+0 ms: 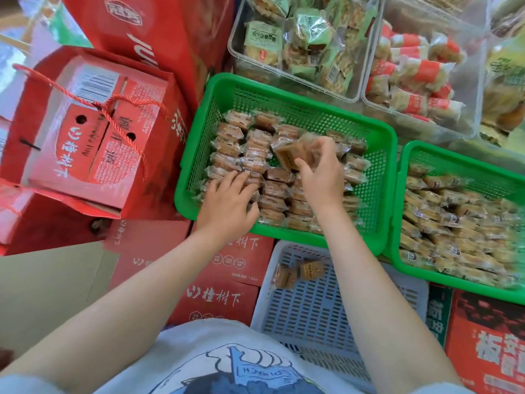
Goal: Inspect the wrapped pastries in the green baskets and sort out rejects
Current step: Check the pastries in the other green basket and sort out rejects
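From the head camera, the person leaned over a green basket (284,89) packed with rows of small wrapped pastries (272,189) in clear film. The right hand (321,172) was raised above the middle of that basket, its thumb and fingers pinching one wrapped pastry (292,152), which was tilted and lifted clear of the rows beneath. The left hand (227,200) lay low at the basket's near left corner, fingers loosely spread and resting on the tops of the packets there; whether it gripped any of them could not be told. A second green basket (409,155) stood just beside the first on its right, touching or nearly touching it, and it too was filled with wrapped pastries, blurred at that edge of the frame. Near the person, below the first basket, sat a pale blue-white basket (312,308) holding two wrapped pastries (298,273) near its far left corner. Beyond the green baskets stood clear plastic bins (366,78), one with green-labelled packets and one with red-banded packets. To the left was a red gift bag (37,115) with rope handles and a red box inside, and flat red cartons (216,297) lay under the baskets. A white shirt with a blue print (227,365) filled the bottom of the view.
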Demonstrator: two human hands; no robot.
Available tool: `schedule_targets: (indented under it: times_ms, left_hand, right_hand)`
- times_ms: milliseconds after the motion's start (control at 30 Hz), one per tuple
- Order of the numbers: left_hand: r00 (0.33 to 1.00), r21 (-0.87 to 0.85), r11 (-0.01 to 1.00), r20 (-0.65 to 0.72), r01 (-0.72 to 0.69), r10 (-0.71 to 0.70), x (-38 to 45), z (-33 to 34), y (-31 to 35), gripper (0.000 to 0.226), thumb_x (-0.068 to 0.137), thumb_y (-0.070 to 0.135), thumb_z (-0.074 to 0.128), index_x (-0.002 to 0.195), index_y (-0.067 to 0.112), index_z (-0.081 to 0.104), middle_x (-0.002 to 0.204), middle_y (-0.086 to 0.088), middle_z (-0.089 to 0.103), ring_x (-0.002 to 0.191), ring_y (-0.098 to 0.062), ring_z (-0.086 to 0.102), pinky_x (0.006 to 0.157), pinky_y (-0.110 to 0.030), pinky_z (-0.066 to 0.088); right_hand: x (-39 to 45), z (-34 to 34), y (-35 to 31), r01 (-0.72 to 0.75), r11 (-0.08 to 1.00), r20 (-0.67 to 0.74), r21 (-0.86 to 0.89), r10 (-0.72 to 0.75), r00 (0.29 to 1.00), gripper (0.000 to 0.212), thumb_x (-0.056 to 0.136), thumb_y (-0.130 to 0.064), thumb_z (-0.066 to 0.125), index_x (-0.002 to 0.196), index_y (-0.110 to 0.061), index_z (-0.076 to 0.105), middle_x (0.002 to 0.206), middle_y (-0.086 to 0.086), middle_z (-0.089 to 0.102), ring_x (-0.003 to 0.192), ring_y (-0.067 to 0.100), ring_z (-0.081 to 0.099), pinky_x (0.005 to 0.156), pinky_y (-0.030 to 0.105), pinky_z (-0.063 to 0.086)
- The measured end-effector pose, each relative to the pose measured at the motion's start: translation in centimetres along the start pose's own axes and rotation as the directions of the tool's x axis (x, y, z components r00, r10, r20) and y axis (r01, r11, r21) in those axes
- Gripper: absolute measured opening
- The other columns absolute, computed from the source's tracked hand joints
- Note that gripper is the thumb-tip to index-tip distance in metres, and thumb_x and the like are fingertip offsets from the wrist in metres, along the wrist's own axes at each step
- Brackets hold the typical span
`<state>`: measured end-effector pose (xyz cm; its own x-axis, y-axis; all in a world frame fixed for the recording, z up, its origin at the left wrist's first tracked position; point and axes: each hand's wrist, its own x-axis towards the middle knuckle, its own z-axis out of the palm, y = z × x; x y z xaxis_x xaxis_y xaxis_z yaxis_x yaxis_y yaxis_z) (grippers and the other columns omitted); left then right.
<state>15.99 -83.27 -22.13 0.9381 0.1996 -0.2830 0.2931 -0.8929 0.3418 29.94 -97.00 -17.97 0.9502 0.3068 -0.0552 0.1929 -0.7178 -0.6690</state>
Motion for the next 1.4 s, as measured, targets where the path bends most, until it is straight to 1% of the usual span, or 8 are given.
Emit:
schedule_targets:
  times_ms: [100,167,533,633,800,967,1233,1400]
  left_hand:
    - [1.0,0.018,1.0,0.012,0.014,-0.015,0.3,0.1,0.0,0.053,0.099,0.046,0.038,0.147,0.025,0.046,0.162,-0.001,0.031,0.151,-0.023,0.019,0.117,-0.046,0.018]
    - [1.0,0.036,0.999,0.002,0.014,-0.015,0.3,0.4,0.0,0.053,0.098,0.046,0.039,0.146,0.025,0.048,0.161,-0.002,0.034,0.15,-0.024,0.022,0.116,-0.045,0.02]
    - [1.0,0.062,0.998,-0.011,0.016,-0.015,0.4,0.6,-0.1,0.051,0.095,0.044,0.041,0.139,0.022,0.055,0.156,-0.004,0.043,0.145,-0.026,0.031,0.111,-0.048,0.027]
    - [1.0,0.065,0.998,-0.02,0.011,-0.01,0.4,0.7,-0.1,0.052,0.094,0.043,0.041,0.138,0.021,0.057,0.153,-0.005,0.045,0.143,-0.027,0.034,0.11,-0.048,0.029]
    - [0.999,0.064,0.998,-0.043,0.007,-0.005,0.5,0.9,-0.3,0.053,0.093,0.042,0.039,0.136,0.02,0.059,0.151,-0.005,0.048,0.141,-0.027,0.036,0.109,-0.049,0.031]
    - [1.0,0.068,0.998,0.001,-0.019,0.019,0.3,0.7,-0.3,0.055,0.1,0.048,0.031,0.154,0.036,0.031,0.159,-0.006,0.034,0.147,-0.028,0.025,0.114,-0.05,0.024]
    - [0.996,0.127,0.991,0.086,-0.043,0.032,0.6,0.4,-0.3,0.058,0.1,0.063,0.008,0.156,0.049,0.009,0.164,-0.009,0.02,0.15,-0.03,0.013,0.117,-0.054,0.015]
    - [0.995,0.127,0.991,0.094,-0.043,0.031,0.5,0.2,-0.3,0.058,0.1,0.063,0.009,0.156,0.048,0.011,0.165,-0.009,0.019,0.151,-0.03,0.011,0.118,-0.054,0.014]
  right_hand:
    - [1.2,0.9,0.5,0.286,0.906,0.127,-0.313,-0.258,0.958,0.024,0.087,-0.005,0.069,0.108,-0.008,0.055,0.097,0.009,0.062,0.091,0.028,0.057,0.07,0.034,0.042]
    - [1.8,1.4,0.6,0.36,0.839,0.205,-0.408,-0.299,0.932,0.026,0.086,0.0,0.066,0.109,-0.006,0.057,0.097,0.013,0.06,0.091,0.034,0.055,0.072,0.04,0.046]
    - [2.5,3.3,1.8,0.388,0.666,0.282,-0.638,-0.267,0.922,0.036,0.078,0.009,0.065,0.109,-0.009,0.072,0.104,0.019,0.056,0.101,0.039,0.052,0.074,0.043,0.04]
    - [2.1,3.2,1.5,0.347,0.751,0.266,-0.562,-0.233,0.935,0.037,0.087,0.005,0.061,0.122,-0.007,0.063,0.1,0.015,0.061,0.093,0.036,0.056,0.074,0.042,0.044]
    - [0.3,3.0,1.5,0.323,0.808,0.313,-0.493,-0.182,0.932,0.012,0.095,-0.012,0.061,0.105,-0.006,0.059,0.098,0.011,0.063,0.091,0.031,0.06,0.063,0.034,0.046]
    - [0.3,3.4,1.1,0.034,0.847,0.227,-0.531,0.103,0.968,0.037,0.095,-0.028,0.066,0.121,-0.004,0.053,0.129,0.015,0.05,0.106,0.032,0.06,0.073,0.032,0.043]
    - [0.6,2.9,1.4,-0.261,0.94,0.252,-0.221,0.314,0.916,0.013,0.098,-0.023,0.062,0.092,-0.012,0.063,0.089,0.001,0.062,0.082,0.019,0.052,0.069,0.029,0.041]
    - [0.4,1.8,2.0,-0.495,0.866,0.334,0.073,0.446,0.83,0.008,0.101,-0.018,0.052,0.095,-0.016,0.057,0.107,0.006,0.065,0.082,0.02,0.066,0.081,0.039,0.059]
